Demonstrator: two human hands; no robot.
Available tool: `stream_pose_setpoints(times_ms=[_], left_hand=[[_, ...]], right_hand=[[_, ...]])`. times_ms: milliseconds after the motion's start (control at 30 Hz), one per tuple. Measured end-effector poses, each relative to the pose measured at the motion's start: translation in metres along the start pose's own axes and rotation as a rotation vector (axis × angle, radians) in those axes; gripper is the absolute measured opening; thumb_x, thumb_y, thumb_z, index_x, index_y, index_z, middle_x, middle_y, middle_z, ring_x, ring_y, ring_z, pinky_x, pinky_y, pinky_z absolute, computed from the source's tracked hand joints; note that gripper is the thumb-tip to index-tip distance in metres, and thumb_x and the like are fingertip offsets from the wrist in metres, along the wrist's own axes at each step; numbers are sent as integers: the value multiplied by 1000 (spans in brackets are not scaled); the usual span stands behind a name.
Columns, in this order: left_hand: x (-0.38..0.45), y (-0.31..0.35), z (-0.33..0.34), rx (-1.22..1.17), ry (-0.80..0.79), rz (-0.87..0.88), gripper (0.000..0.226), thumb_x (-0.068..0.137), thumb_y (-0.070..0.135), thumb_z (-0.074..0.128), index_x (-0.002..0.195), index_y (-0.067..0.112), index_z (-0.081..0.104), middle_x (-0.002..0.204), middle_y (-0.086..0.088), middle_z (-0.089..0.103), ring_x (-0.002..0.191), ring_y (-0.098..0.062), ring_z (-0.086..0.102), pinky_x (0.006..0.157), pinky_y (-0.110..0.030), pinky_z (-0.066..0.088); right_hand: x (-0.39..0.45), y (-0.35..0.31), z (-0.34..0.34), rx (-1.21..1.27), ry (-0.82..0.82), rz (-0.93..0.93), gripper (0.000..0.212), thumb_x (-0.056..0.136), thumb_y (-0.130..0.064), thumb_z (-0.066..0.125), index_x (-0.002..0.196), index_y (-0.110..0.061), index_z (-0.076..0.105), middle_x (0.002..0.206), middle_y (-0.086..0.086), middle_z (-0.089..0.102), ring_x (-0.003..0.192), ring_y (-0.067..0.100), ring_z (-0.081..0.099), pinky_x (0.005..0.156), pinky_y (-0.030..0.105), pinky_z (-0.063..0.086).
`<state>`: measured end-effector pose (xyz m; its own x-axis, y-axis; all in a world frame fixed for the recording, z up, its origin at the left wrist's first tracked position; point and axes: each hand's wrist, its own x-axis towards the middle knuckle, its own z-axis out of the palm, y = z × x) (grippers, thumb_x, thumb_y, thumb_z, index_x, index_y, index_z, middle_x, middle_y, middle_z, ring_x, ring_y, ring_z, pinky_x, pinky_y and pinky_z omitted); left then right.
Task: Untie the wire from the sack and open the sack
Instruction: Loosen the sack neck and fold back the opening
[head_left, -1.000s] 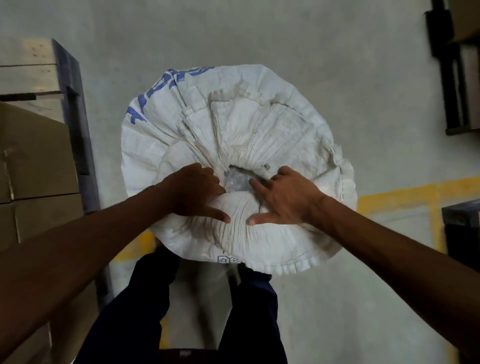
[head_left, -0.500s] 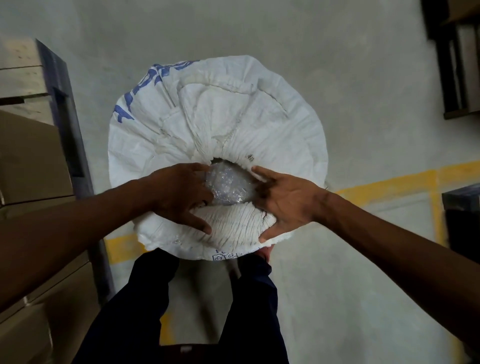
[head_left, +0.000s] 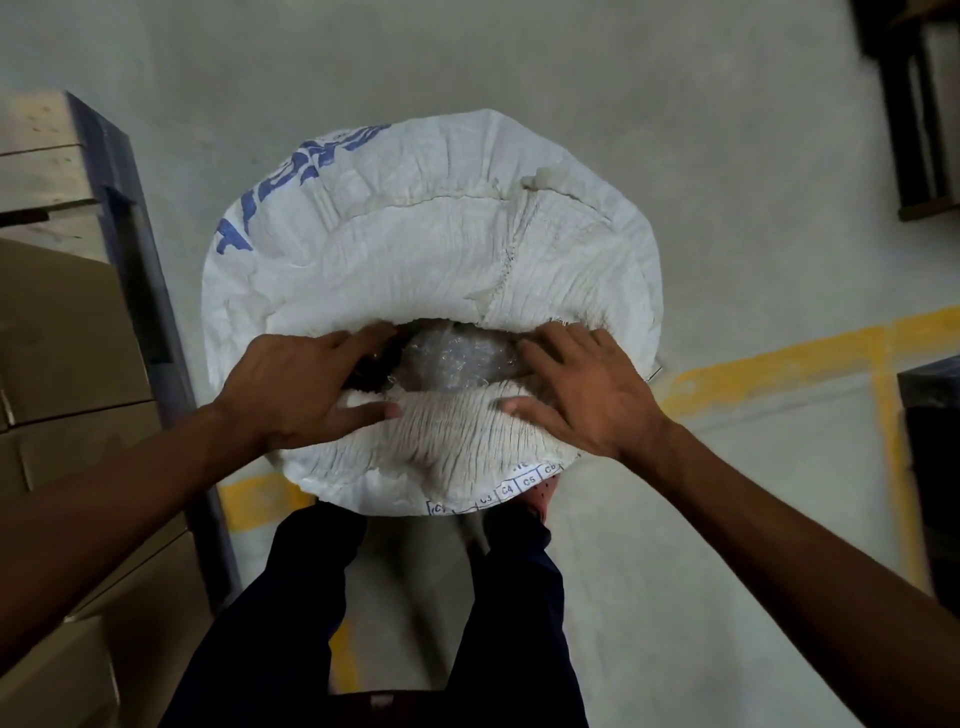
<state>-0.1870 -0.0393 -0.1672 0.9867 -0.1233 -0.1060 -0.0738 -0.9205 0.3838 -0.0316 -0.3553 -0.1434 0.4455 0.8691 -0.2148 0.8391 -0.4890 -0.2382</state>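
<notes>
Seen from above: white woven sack (head_left: 431, 249) standing upright on a grey concrete floor (head_left: 727, 156), directly in front of two legs in dark trousers (head_left: 395, 613). Blue lettering (head_left: 311, 166) printed along the far-left curve of the sack. Small printed boxes marked C4 and C5 along the near edge. Mouth of the sack partly open, a wide slot across the middle, with crinkled clear plastic liner (head_left: 457, 358) showing inside. Fabric gathered in tight pleats on the near lip, smoother and rolled back on the far lip.

Left hand (head_left: 306, 379) at the left end of the opening, fingers reaching in over the edge, thumb (head_left: 363, 413) pressed flat on the pleated near lip; pinching the fabric between thumb and fingers. Right hand (head_left: 587, 384) at the right end, fingers spread over the rim, thumb (head_left: 524, 410) lying on the same pleated lip; resting on and gripping the fabric loosely, not clenched. Hands well apart, opening between them. No wire distinguishable anywhere on the sack.

Stacked cardboard boxes (head_left: 57, 364) on the left beside a dark blue upright (head_left: 135, 249). Yellow floor line (head_left: 769, 364) running behind the sack to the right. Dark shelving (head_left: 914, 104) in the upper right corner.
</notes>
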Motion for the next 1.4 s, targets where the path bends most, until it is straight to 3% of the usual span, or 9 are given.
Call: stream_pose_setpoints(times_ms=[167, 267, 367, 467, 633, 900, 1033, 1233, 1400], left_hand=[[9, 5, -3, -84, 4, -289, 104, 74, 102, 17, 140, 24, 35, 81, 3, 69, 61, -31, 69, 57, -33, 48], [15, 7, -3, -113, 30, -406, 108, 74, 101, 30, 151, 25, 25, 74, 0, 68, 62, -29, 67, 61, -35, 47], [26, 9, -3, -115, 48, -515, 111, 74, 96, 41, 161, 31, 16, 72, -2, 66, 65, -28, 63, 67, -42, 51], [40, 4, 0, -47, 63, -548, 100, 71, 102, 36, 136, 27, 51, 80, -9, 71, 80, -38, 70, 74, -46, 52], [59, -6, -2, -10, 101, -462, 89, 71, 99, 40, 83, 16, 69, 71, -8, 71, 69, -34, 68, 60, -36, 41], [63, -19, -9, -159, 260, -348, 62, 93, 67, 62, 79, 8, 75, 90, -12, 64, 88, -34, 56, 75, -44, 42], [77, -22, -14, -536, 214, -430, 60, 98, 58, 59, 59, 16, 44, 59, -9, 43, 60, -22, 43, 63, -43, 39], [96, -22, -29, -635, 236, -419, 58, 106, 38, 57, 58, 17, 33, 55, 7, 28, 50, -2, 31, 53, -21, 25], [112, -34, -49, -682, 272, -531, 63, 106, 46, 56, 61, 10, 32, 55, 7, 22, 46, -5, 21, 48, -23, 16]], right_hand=[[22, -12, 6, 206, 172, 351, 74, 95, -73, 49, 138, -13, 50, 138, 14, 49, 103, 33, 58, 84, 50, 53], [38, -16, 15, 132, 96, 529, 99, 85, -85, 47, 154, -16, 36, 149, 16, 45, 119, 37, 53, 99, 53, 46], [53, -15, 21, -37, 36, 559, 104, 76, -93, 43, 146, -16, 45, 133, 15, 55, 111, 36, 53, 93, 50, 39], [65, -4, 20, -108, 9, 518, 95, 76, -95, 33, 119, -14, 61, 112, 14, 61, 101, 36, 53, 84, 48, 36], [62, 18, 25, 143, 80, 335, 48, 84, -67, 69, 99, -22, 74, 102, 3, 61, 102, 31, 53, 87, 44, 35], [63, 14, 11, 758, 312, 414, 30, 92, -40, 78, 82, -12, 70, 74, 2, 64, 71, 21, 56, 68, 45, 47], [76, 3, -3, 1063, 406, 578, 33, 97, -35, 72, 71, -20, 58, 57, -9, 45, 56, 15, 41, 54, 41, 38], [108, -10, -14, 1137, 542, 860, 42, 111, -28, 49, 70, -25, 37, 66, -13, 33, 61, 3, 31, 63, 30, 31], [133, -2, -32, 1004, 382, 933, 57, 113, -45, 33, 64, -21, 52, 72, -2, 61, 72, 16, 57, 72, 30, 38]])
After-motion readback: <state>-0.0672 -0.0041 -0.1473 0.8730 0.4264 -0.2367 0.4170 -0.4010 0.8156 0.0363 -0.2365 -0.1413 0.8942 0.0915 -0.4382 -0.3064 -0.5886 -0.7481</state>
